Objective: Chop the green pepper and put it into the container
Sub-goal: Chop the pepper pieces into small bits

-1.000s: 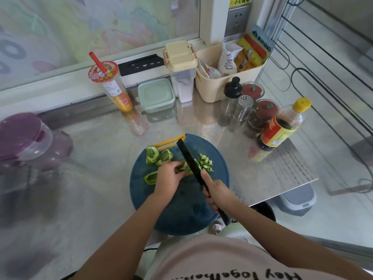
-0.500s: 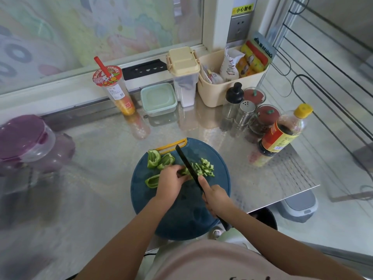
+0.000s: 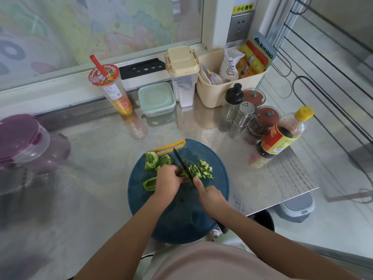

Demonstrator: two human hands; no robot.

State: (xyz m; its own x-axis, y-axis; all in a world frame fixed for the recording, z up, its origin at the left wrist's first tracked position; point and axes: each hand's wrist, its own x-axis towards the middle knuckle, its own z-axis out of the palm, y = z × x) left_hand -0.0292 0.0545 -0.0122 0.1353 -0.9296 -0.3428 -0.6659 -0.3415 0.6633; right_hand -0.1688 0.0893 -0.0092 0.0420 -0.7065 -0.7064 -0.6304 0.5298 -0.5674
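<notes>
A round blue cutting board lies on the steel counter. My right hand grips a black knife, forefinger along the blade's back, blade down on the pepper. My left hand holds a green pepper strip against the blade with curled fingers. Chopped pepper bits lie right of the blade. Larger uncut pepper pieces sit at the board's upper left, and one more piece lies left of my left hand. A pale green lidded container stands at the back of the counter.
Behind the board stand a drink cup with a red straw, a cream-lidded canister, a beige basket of packets, shakers and jars and a sauce bottle. A purple-lidded tub is at left. The counter's edge is at right.
The knife has shifted left along the strip and come down again. More chopped bits lie right of the blade. My left hand has drawn back a little.
</notes>
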